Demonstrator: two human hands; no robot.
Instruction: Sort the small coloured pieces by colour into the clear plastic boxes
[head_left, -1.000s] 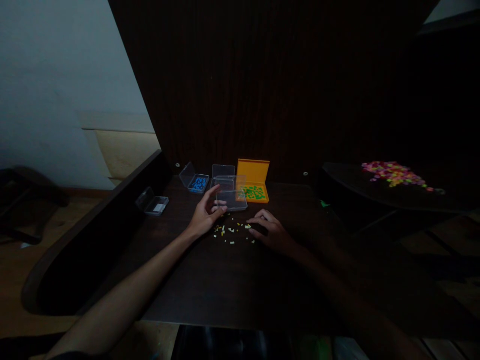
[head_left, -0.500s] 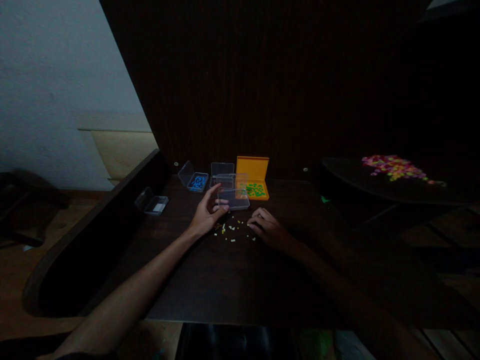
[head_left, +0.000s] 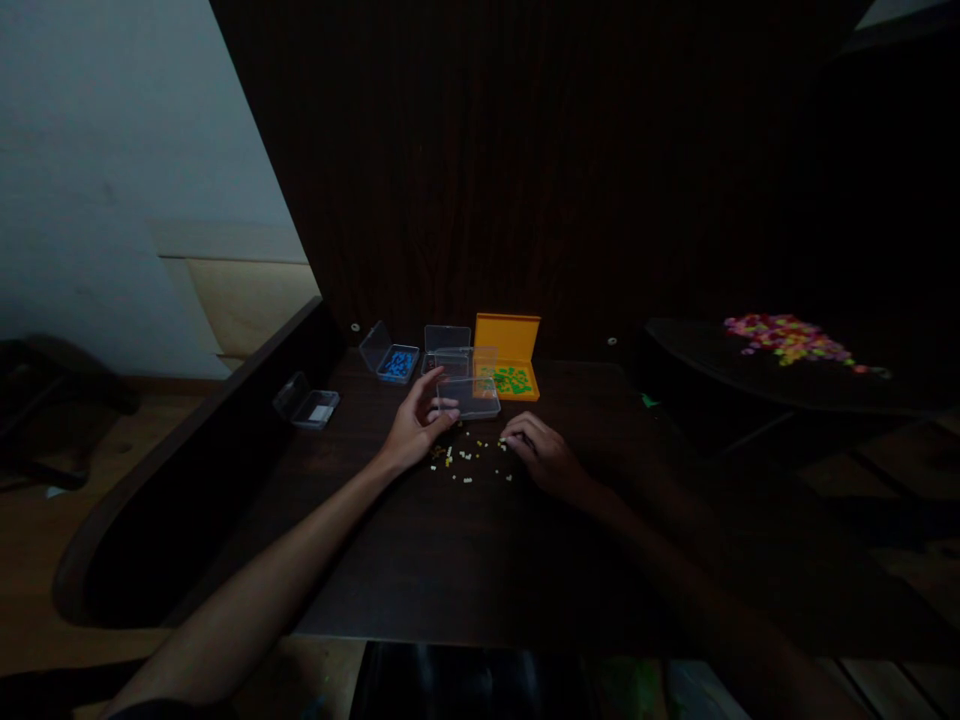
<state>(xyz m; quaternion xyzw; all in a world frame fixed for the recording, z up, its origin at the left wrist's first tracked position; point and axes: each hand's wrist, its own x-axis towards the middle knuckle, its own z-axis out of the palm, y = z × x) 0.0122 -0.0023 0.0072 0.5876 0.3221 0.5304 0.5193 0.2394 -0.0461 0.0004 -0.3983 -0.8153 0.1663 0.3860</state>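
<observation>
Pinches a clear box [head_left: 469, 401] in the left hand [head_left: 411, 430] toward the back edge of the surface [head_left: 420, 560]; bunches the right hand [head_left: 546, 455] beside small pieces [head_left: 465, 455] nearer the front, cannot tell if gripping any.

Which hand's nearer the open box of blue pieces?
Left. The left hand, holding a clear box, is just in front of the box of blue pieces; the right hand is farther off, to the right, beside scattered pale pieces.
</observation>
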